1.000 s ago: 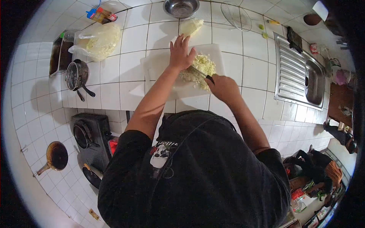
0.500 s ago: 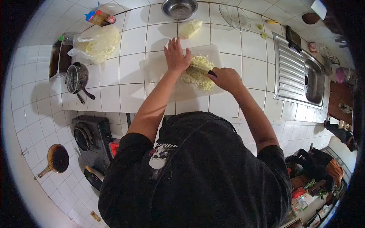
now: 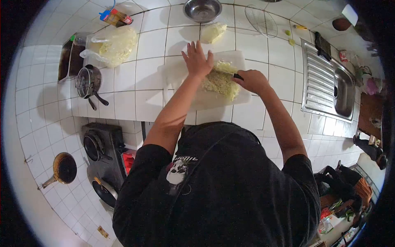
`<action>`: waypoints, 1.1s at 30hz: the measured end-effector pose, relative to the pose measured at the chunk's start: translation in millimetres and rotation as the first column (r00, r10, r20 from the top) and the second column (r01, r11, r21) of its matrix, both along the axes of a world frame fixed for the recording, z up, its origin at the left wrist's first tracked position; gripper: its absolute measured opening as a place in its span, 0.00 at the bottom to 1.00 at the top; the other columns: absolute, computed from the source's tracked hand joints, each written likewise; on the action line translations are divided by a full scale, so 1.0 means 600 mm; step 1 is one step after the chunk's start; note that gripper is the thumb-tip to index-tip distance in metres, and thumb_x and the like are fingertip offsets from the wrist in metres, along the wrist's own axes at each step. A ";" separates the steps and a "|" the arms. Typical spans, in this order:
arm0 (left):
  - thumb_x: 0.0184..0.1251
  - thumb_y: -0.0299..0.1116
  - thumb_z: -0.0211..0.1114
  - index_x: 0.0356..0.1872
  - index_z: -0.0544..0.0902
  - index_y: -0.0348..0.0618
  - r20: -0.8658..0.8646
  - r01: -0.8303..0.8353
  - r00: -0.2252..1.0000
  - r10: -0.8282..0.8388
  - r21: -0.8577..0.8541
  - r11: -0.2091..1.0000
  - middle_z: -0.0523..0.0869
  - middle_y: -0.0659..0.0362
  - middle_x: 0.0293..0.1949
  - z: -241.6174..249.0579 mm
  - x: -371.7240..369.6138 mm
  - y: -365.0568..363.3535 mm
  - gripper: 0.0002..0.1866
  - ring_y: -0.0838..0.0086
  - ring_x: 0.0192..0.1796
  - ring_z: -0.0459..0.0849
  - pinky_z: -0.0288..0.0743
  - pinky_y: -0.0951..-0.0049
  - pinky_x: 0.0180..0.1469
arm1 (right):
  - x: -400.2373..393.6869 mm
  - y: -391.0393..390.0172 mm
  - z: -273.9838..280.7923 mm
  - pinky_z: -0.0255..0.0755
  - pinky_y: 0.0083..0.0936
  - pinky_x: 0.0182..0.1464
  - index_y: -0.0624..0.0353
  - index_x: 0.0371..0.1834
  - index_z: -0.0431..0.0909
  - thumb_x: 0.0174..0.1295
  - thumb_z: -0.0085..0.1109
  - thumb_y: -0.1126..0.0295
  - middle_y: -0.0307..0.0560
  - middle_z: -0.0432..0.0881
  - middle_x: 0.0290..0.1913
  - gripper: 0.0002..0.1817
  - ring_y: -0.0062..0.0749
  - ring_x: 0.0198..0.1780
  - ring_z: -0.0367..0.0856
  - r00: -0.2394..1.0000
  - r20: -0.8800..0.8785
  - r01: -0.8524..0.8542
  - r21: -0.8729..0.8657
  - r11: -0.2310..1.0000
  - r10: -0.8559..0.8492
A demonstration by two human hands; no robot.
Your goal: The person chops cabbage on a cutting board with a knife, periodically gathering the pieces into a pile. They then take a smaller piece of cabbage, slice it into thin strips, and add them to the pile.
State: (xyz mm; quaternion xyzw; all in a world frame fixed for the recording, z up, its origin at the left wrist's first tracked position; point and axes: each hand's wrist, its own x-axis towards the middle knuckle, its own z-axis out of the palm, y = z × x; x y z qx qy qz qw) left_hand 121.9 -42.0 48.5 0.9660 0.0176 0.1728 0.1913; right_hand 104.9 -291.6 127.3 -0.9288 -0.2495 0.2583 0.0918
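Observation:
Finely chopped pale green cabbage [image 3: 222, 86] is heaped on a white cutting board [image 3: 205, 103] on the tiled counter. My right hand [image 3: 253, 81] is closed around the black handle of a knife [image 3: 238, 76], whose blade lies in the heap and points left. My left hand [image 3: 197, 61] has its fingers stretched out and spread, at the tip end of the blade; whether its palm presses on the blade is hidden. Beyond the board sits a larger pale cabbage piece [image 3: 214, 33].
A metal bowl [image 3: 202, 10] and a wire strainer [image 3: 262, 21] stand at the back. On the left are a plastic bag of chopped cabbage [image 3: 117, 46], sauce bottles [image 3: 115, 17] and a black-handled pot [image 3: 88, 82]. A steel sink [image 3: 345, 90] is at right, a stove [image 3: 105, 152] below left.
The whole view has shifted slightly, so the counter appears a little further right. Both hands and the knife keep nearly the same place over the board.

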 end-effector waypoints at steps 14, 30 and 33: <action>0.75 0.33 0.56 0.72 0.67 0.35 -0.104 -0.025 0.995 0.009 -0.156 0.988 0.68 0.39 0.74 -0.003 -0.239 0.170 0.27 0.42 0.79 0.60 0.49 0.38 0.79 | -0.193 0.102 -0.012 0.74 0.59 0.49 0.70 0.45 0.73 0.79 0.47 0.53 0.74 0.84 0.35 0.24 0.72 0.43 0.83 0.869 -0.379 0.458 0.377 0.805 -0.317; 0.76 0.41 0.57 0.73 0.68 0.37 -0.158 0.076 0.984 -0.077 -0.017 0.997 0.66 0.42 0.76 0.010 -0.242 0.167 0.30 0.46 0.81 0.58 0.46 0.36 0.79 | -0.265 0.131 -0.026 0.76 0.58 0.43 0.67 0.44 0.72 0.77 0.51 0.56 0.69 0.84 0.33 0.20 0.70 0.39 0.84 0.817 -0.271 0.577 0.364 0.732 -0.509; 0.75 0.43 0.58 0.73 0.68 0.37 -0.136 0.114 0.984 -0.116 -0.028 0.993 0.66 0.43 0.76 0.008 -0.214 0.199 0.30 0.47 0.81 0.59 0.47 0.38 0.80 | -0.223 0.095 0.032 0.76 0.56 0.45 0.65 0.45 0.73 0.77 0.50 0.55 0.67 0.85 0.38 0.19 0.67 0.44 0.84 0.849 -0.263 0.523 0.288 0.802 -0.459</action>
